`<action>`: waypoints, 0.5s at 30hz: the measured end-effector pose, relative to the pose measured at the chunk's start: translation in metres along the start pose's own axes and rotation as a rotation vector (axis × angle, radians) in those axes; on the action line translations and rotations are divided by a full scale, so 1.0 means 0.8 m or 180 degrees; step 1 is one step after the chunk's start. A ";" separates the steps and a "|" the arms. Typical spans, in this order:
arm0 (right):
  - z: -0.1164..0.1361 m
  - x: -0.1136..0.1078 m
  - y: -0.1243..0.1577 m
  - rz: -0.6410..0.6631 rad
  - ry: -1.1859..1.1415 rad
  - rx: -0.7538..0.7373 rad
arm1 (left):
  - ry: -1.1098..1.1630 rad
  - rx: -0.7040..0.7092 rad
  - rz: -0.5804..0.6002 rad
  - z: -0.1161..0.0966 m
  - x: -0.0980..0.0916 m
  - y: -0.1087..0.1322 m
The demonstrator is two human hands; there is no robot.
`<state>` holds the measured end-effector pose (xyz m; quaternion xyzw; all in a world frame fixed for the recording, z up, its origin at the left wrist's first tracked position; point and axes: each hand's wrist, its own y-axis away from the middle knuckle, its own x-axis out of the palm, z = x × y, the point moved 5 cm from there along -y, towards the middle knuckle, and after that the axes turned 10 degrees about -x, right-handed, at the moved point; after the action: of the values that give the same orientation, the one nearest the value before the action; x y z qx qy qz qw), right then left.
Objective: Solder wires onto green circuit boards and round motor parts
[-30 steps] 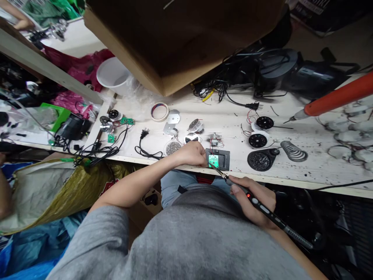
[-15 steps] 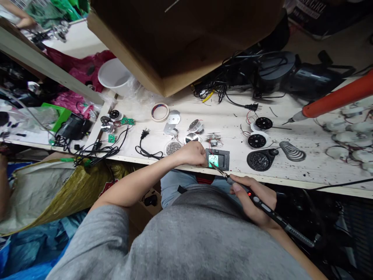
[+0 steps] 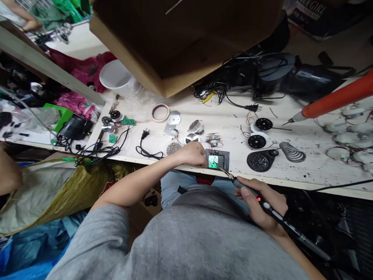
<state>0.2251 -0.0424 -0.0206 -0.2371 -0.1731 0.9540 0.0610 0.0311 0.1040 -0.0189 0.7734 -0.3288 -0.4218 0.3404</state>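
My right hand (image 3: 262,202) grips a soldering iron (image 3: 269,210) with a red light glowing on its handle. The iron's thin tip reaches the lower right part of a small green circuit board (image 3: 213,161). That board lies in a black rectangular tray (image 3: 223,158) at the bench's front edge. Just left of the board, my left hand (image 3: 196,153) is closed, its fingertips hidden, so I cannot make out what they hold. Behind the tray sits a small motor (image 3: 215,140) with red wires. A round dish of metal bits (image 3: 173,148) is partly covered by my left forearm.
A cardboard box (image 3: 166,83) overhangs the bench (image 3: 186,112). To the right are a black dish (image 3: 259,161), a coiled spring stand (image 3: 292,152) and a red-handled tool (image 3: 338,95). Left stand a tape roll (image 3: 161,113) and a plug cord (image 3: 142,149). Another person's arm (image 3: 10,173) shows at far left.
My right hand and the soldering iron have shifted slightly right and down, the tip still over the board. My left hand stays put. The other person's arm has come further into view.
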 end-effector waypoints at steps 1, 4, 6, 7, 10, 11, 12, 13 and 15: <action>0.000 0.000 0.000 0.0013 0.0015 -0.0018 | -0.0003 0.0005 -0.0002 0.000 0.000 0.000; -0.001 0.000 0.001 0.0015 0.0031 -0.0071 | -0.0003 0.0021 0.0006 0.001 0.000 -0.001; -0.001 0.000 0.002 0.0000 0.0029 -0.0092 | -0.0009 0.0012 0.0007 0.000 -0.001 -0.001; -0.001 0.000 0.002 -0.0005 0.0025 -0.0103 | -0.0010 0.0004 0.0011 0.000 -0.001 -0.001; -0.001 0.001 0.003 0.0005 0.0013 -0.0118 | -0.0006 -0.0011 0.0017 0.000 -0.001 0.000; -0.001 0.001 0.003 -0.0001 0.0023 -0.0107 | -0.0001 -0.0007 0.0018 -0.001 -0.001 0.000; -0.002 0.001 0.004 -0.0007 0.0037 -0.0091 | 0.0006 0.0000 0.0016 -0.001 -0.001 0.001; -0.003 0.001 0.004 -0.0009 0.0053 -0.0073 | 0.0013 0.0005 0.0013 -0.001 -0.001 0.001; -0.004 0.001 0.005 0.0005 0.0059 -0.0052 | 0.0040 0.0013 0.0019 -0.001 -0.001 0.001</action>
<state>0.2258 -0.0449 -0.0251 -0.2466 -0.1801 0.9504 0.0598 0.0314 0.1046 -0.0176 0.7757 -0.3299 -0.4153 0.3421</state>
